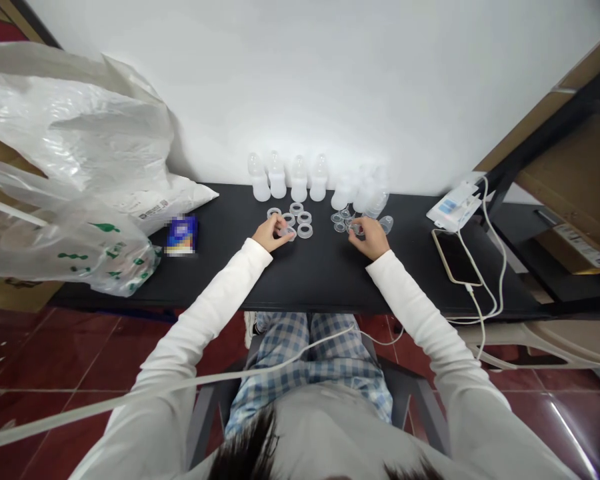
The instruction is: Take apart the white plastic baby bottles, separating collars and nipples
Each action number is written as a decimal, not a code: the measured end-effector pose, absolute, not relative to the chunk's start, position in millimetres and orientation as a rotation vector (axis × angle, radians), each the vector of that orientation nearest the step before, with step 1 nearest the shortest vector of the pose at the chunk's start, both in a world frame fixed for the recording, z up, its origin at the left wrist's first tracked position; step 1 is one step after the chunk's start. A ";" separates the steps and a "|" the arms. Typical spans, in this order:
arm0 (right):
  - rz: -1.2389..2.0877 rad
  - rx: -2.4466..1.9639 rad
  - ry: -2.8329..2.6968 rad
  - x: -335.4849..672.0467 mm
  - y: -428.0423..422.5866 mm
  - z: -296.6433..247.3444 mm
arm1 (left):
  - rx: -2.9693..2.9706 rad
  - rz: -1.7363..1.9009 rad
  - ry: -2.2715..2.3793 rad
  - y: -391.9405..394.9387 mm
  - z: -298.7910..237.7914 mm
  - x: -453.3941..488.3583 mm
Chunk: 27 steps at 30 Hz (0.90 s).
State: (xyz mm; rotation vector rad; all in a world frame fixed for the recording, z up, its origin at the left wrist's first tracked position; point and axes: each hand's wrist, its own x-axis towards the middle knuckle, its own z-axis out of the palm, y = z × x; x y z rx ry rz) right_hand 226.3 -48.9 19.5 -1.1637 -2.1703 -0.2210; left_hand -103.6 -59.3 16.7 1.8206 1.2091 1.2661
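A row of bottles (299, 181) with clear domed tops is stood at the back of the black surface (320, 277). In front of the row, a translucent ring (290, 234) is pinched by the left hand (271, 233), among other rings (305, 231). To the front right of the row, clear pieces (339, 227) are touched by the right hand (371, 237), its thumb and fingers held narrow; whether one is gripped cannot be told. More bottles (340, 199) are grouped to the row's right, and a phone (457, 259) is laid farther right of it.
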 end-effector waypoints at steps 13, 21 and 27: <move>-0.394 -1.314 -2.288 229.3 -53.7 16.6 | 2.497 0.998 1.613 -59.1 25.0 -76.8; -0.361 -1.315 -2.095 192.3 -47.0 44.2 | 2.478 1.038 1.667 -39.0 12.5 -24.7; -0.296 -1.315 -2.117 140.1 12.3 92.3 | 2.462 0.631 1.855 -42.6 15.4 -39.9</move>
